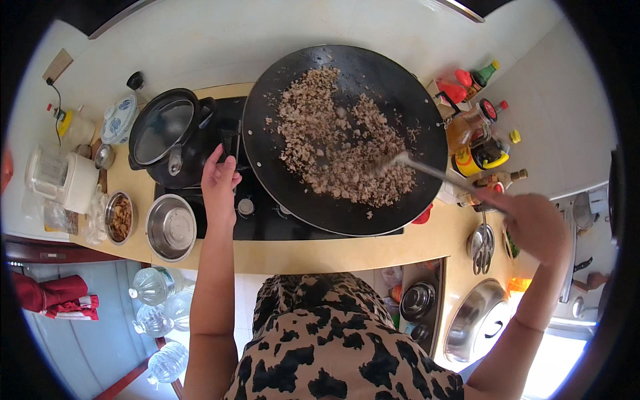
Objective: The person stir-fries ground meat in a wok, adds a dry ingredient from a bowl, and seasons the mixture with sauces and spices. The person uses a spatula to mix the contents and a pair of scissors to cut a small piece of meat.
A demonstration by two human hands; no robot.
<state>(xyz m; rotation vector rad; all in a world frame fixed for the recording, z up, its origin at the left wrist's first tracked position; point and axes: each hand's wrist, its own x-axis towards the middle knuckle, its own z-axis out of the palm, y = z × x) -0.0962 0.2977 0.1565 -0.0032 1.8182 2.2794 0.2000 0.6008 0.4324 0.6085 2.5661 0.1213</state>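
A large black wok [320,220] sits tilted on the black gas stove [320,234], with crumbly browned minced food [320,120] spread over its inside. My right hand [537,227], blurred by motion, grips the handle of a metal spatula [450,175]. The spatula's head meets the mince at the wok's lower right. My left hand [218,177] hovers between the wok and a lidded black pot [185,165], its fingers loosely bent and apart. Nothing shows in its grasp. The pot's glass lid [165,131] has a metal-and-black fitting.
On the counter [320,255] at left stand an empty steel bowl [171,227] and a bowl of brown pieces [120,217]. Sauce bottles [480,155] crowd the wok's right side. A ladle bowl [481,242] and a big steel basin [477,320] lie at lower right.
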